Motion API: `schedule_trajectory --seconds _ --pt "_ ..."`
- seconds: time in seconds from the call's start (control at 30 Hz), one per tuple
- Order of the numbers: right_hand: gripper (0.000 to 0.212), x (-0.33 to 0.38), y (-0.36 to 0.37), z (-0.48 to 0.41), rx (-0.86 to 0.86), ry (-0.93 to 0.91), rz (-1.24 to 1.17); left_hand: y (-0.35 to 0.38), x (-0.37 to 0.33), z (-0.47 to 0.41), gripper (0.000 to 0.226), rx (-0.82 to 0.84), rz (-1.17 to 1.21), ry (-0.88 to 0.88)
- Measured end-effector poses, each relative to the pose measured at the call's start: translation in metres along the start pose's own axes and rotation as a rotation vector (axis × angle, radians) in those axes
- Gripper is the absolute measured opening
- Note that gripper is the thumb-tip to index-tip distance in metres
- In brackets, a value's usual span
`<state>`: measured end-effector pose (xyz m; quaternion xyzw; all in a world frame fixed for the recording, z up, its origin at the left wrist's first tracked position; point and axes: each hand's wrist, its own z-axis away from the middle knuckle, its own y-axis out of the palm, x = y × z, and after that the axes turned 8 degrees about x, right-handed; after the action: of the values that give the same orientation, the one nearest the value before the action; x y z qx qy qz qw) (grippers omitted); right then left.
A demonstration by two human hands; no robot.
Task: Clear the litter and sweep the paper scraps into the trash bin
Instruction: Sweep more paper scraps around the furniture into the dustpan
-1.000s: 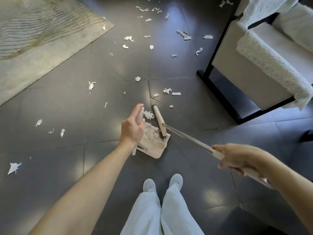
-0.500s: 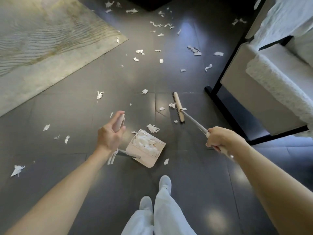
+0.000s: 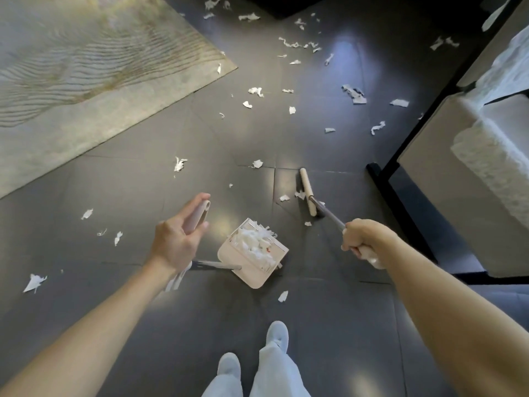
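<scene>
My left hand (image 3: 176, 239) grips the beige top of the dustpan's long handle. The beige dustpan (image 3: 249, 266) sits on the dark tile floor in front of my feet, holding a heap of white paper scraps (image 3: 254, 243). My right hand (image 3: 362, 239) grips the broom handle. The broom head (image 3: 307, 191) rests on the floor beyond the pan, to its right, with two small scraps (image 3: 292, 196) just left of it. Several more paper scraps (image 3: 289, 90) lie scattered over the floor ahead and to the left. No trash bin is in view.
A pale patterned rug (image 3: 86, 75) covers the floor at the upper left. A black-framed armchair (image 3: 446, 173) with white cushions stands at the right. My feet (image 3: 254, 351) in pale shoes are at the bottom centre. One scrap (image 3: 282, 296) lies just right of the pan.
The broom head left the dustpan and swung out to the floor beyond it on the right. The view shifted, showing more scraps ahead. Both hands kept their grips.
</scene>
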<state>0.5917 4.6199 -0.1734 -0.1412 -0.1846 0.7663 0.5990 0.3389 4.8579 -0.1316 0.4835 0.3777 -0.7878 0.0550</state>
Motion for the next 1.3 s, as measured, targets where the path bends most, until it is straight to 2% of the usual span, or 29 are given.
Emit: schedule_trajectory --seconds 0.23,0.3,0.57,0.8,0.9,0.97,1.03,1.17,1.3 --pt "0.013 0.032 0.036 0.024 0.079 -0.048 0.168 -0.032 0.016 0.013 0.060 0.033 0.003 -0.006" --pt "0.006 0.040 0.051 0.040 0.082 -0.057 0.169 -0.047 0.024 0.021 0.061 0.043 0.001 -0.018" --pt "0.037 0.079 0.130 0.119 0.133 -0.087 -0.002 -0.116 0.076 0.040 0.049 0.146 0.019 -0.013" --pt "0.034 0.094 0.205 0.175 0.119 -0.030 -0.359 -0.155 0.117 0.046 0.054 0.296 0.012 0.069" --pt "0.053 0.092 0.224 0.190 0.100 -0.003 -0.429 -0.162 0.124 0.045 0.063 0.307 0.003 0.077" --pt "0.064 0.089 0.233 0.201 0.088 0.030 -0.370 -0.165 0.129 0.041 0.066 0.324 -0.027 0.083" --pt "0.061 0.082 0.238 0.210 0.076 0.075 -0.327 -0.168 0.134 0.039 0.066 0.334 -0.046 0.091" --pt "0.028 0.068 0.239 0.226 0.070 0.185 -0.190 -0.168 0.143 0.034 0.057 0.340 -0.070 0.091" --pt "0.025 0.085 0.257 0.216 0.153 0.258 -0.094 -0.168 0.143 0.026 0.051 0.358 -0.048 0.091"
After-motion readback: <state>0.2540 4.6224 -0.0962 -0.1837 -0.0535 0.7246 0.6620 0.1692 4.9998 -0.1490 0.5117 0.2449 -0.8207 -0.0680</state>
